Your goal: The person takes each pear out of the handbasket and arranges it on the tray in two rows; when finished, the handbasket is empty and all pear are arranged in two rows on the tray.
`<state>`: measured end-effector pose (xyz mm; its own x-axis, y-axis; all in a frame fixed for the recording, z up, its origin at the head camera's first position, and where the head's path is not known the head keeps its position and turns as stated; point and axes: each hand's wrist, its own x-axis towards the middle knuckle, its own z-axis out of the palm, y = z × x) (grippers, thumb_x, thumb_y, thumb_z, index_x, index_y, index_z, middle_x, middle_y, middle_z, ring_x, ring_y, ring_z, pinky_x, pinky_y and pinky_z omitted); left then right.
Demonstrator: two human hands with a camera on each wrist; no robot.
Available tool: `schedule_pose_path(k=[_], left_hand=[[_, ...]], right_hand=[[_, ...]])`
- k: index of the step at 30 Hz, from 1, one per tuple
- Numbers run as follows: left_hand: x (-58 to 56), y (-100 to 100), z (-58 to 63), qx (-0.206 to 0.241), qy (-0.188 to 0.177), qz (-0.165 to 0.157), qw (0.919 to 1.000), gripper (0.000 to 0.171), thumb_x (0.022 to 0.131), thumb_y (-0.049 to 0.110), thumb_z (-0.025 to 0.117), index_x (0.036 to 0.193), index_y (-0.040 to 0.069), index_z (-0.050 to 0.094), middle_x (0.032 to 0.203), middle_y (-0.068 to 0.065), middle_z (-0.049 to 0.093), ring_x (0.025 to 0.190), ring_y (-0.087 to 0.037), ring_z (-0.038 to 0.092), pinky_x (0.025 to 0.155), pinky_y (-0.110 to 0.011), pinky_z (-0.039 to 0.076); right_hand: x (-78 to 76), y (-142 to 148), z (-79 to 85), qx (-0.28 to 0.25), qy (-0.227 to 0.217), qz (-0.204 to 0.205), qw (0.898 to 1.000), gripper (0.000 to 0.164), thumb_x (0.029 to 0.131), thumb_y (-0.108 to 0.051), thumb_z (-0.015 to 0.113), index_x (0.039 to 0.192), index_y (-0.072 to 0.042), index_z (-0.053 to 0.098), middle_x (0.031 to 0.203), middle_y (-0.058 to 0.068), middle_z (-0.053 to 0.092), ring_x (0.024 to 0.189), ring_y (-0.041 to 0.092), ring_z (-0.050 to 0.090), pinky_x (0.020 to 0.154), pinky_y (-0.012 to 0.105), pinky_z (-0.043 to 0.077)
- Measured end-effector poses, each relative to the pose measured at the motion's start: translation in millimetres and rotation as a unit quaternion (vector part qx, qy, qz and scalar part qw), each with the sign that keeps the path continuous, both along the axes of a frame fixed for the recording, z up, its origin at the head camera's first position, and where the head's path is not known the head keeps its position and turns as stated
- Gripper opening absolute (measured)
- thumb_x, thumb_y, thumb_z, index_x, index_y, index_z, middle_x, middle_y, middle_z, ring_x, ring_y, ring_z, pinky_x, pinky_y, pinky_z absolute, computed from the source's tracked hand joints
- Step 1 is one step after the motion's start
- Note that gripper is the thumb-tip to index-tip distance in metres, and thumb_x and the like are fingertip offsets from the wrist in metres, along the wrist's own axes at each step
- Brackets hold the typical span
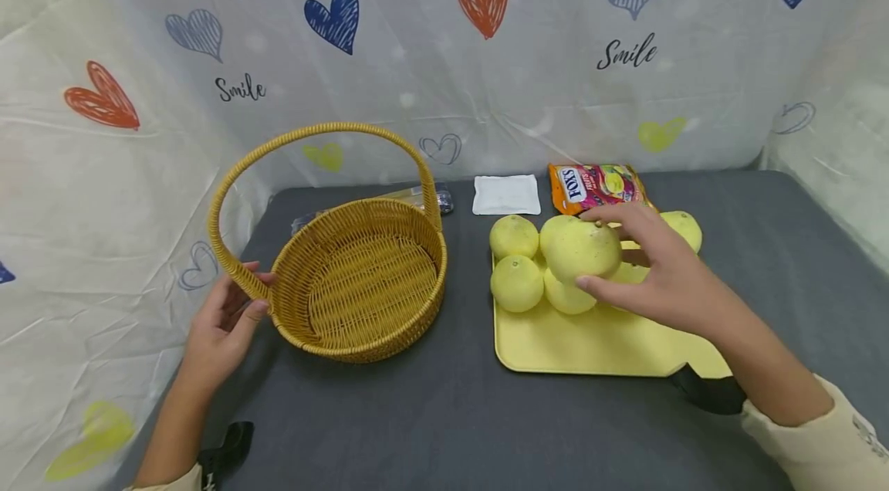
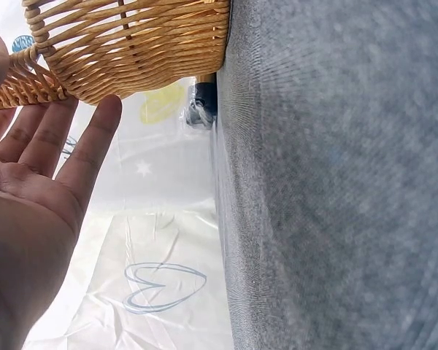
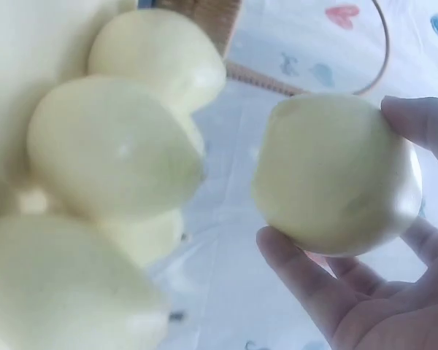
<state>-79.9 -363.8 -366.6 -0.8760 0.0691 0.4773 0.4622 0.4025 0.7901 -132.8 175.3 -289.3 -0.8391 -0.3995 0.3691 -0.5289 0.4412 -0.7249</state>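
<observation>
A pale yellow pear [image 1: 583, 250] is in my right hand [image 1: 660, 275], with the thumb and fingers around its sides. The right wrist view shows this pear [image 3: 336, 175] raised apart from the other pears [image 3: 117, 146]. Beneath it, several pears [image 1: 517, 284] sit on a yellow tray [image 1: 556, 348]. On the left stands a round wicker basket [image 1: 371, 275] with a tall arched handle and nothing inside. My left hand [image 1: 222, 325] grips the foot of that handle, thumb in front. In the left wrist view, its fingers [image 2: 95, 138] touch the basket's woven side [image 2: 139, 51].
Behind the tray lie an orange candy bag [image 1: 600, 186] and a white packet [image 1: 506, 194]. A clear-wrapped item [image 1: 437, 199] is partly hidden behind the basket. A white curtain [image 1: 403, 74] with printed hearts borders the grey-covered table [image 1: 444, 414].
</observation>
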Motion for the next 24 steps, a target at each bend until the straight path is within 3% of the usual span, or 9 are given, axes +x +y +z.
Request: schedule_pose_path(k=[3,13,20,21,24], left_hand=[[0.2,0.0,0.5,-0.005,-0.011,0.01,0.9999,0.054,0.094,-0.02,0.052,0.146,-0.005,0.043,0.127,-0.033,0.055,0.124,-0.02,0.058,0.091,-0.018,0.051],[-0.1,2.0,1.4,-0.008,-0.014,0.017,0.9997,0.053,0.095,-0.019,0.052,0.145,-0.005,0.043,0.126,-0.031,0.056,0.121,-0.018,0.059,0.089,-0.02,0.052],[0.4,1.3,2.5,0.001,-0.018,0.017,0.9997,0.053,0.094,-0.019,0.052,0.145,-0.006,0.043,0.126,-0.033,0.055,0.122,-0.019,0.059,0.09,-0.019,0.051],[0.6,1.6,3.1,0.0,-0.02,0.017,0.9997,0.053,0.095,-0.019,0.052,0.145,-0.005,0.043,0.127,-0.033,0.055,0.122,-0.018,0.059,0.09,-0.019,0.051],[0.8,2.4,4.3,-0.004,-0.022,0.016,0.9996,0.054,0.095,-0.019,0.052,0.146,-0.005,0.042,0.127,-0.033,0.054,0.123,-0.019,0.058,0.09,-0.019,0.052]], right_hand=[[1.5,13.2,-1.4,-0.005,-0.012,-0.023,1.0,0.069,0.074,0.002,0.087,0.134,-0.014,0.057,0.126,-0.001,0.05,0.106,0.014,0.051,0.086,0.01,0.047],[-0.8,48.2,-4.8,-0.02,-0.027,-0.087,0.996,0.071,0.07,0.011,0.086,0.131,-0.004,0.053,0.128,0.001,0.049,0.096,0.005,0.061,0.082,0.008,0.048],[-5.3,70.0,1.1,0.017,-0.019,-0.136,0.99,0.068,0.073,0.004,0.087,0.132,-0.003,0.051,0.126,0.002,0.048,0.091,-0.005,0.058,0.078,0.003,0.044],[-5.6,73.1,1.7,0.028,-0.02,-0.143,0.989,0.069,0.074,0.002,0.087,0.132,-0.002,0.05,0.127,0.003,0.048,0.092,-0.005,0.056,0.077,0.002,0.043],[-7.6,82.0,2.3,0.07,-0.037,-0.157,0.984,0.07,0.078,-0.006,0.086,0.135,0.001,0.047,0.131,0.013,0.046,0.101,0.017,0.061,0.073,-0.001,0.04]])
